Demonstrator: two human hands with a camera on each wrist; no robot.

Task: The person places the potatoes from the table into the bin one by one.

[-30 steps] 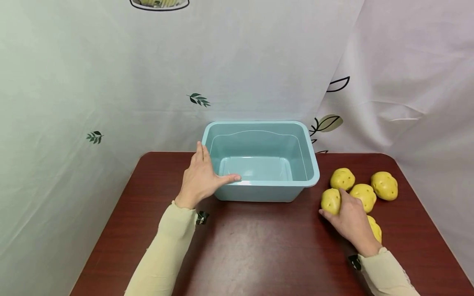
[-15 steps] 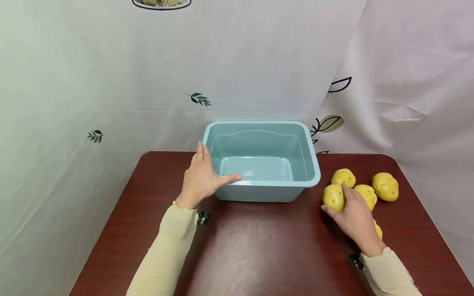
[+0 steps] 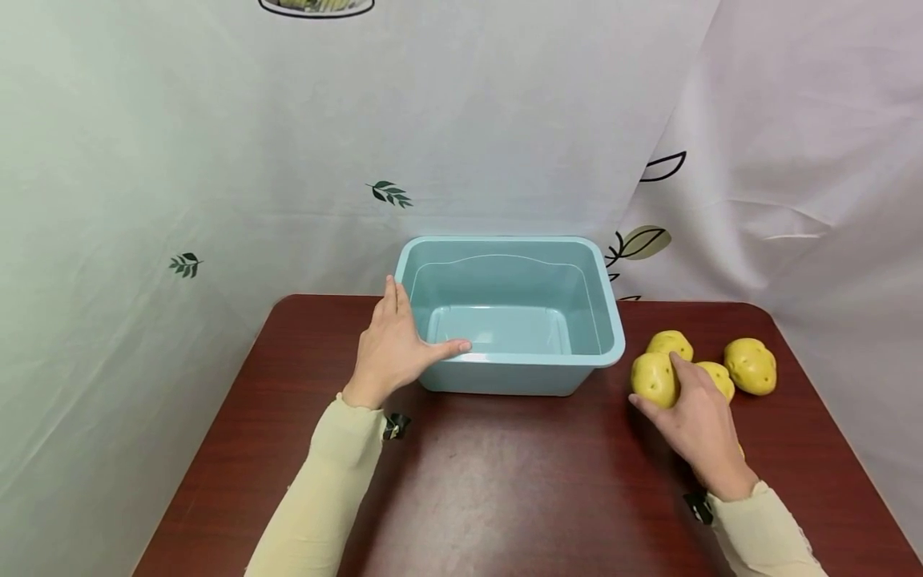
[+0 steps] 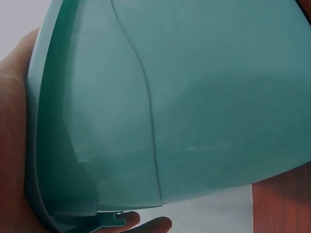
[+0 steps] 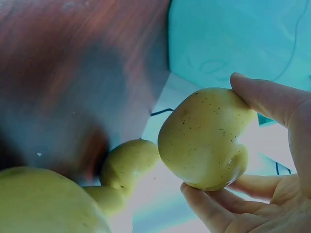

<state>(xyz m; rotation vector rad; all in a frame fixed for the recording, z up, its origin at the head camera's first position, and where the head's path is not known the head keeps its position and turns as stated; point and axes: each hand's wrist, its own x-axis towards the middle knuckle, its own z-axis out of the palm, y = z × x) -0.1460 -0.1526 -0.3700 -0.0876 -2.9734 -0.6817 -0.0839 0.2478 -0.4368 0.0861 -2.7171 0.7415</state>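
Observation:
With thumb and fingers, my right hand (image 3: 698, 425) pinches a yellow potato (image 3: 654, 381) at the right side of the table. In the right wrist view this speckled potato (image 5: 201, 138) hangs above the tabletop between thumb and fingertips. My left hand (image 3: 389, 349) rests against the front left corner of a light blue plastic bin (image 3: 505, 378), its thumb along the front rim and its straight fingers along the left rim. In the left wrist view the palm lies against the rim (image 4: 33, 97), with fingertips showing past the corner. The bin has nothing inside.
More potatoes lie around my right hand: one behind (image 3: 671, 343), one at the far right (image 3: 750, 366), one partly covered (image 3: 719, 378), and another almost hidden under the wrist. A dark red wooden table (image 3: 490, 481) meets a printed white cloth (image 3: 288, 160) behind the bin.
My right hand has raised the potato off the table and shifted slightly up and right in the head view. The left hand and the bin stay in place.

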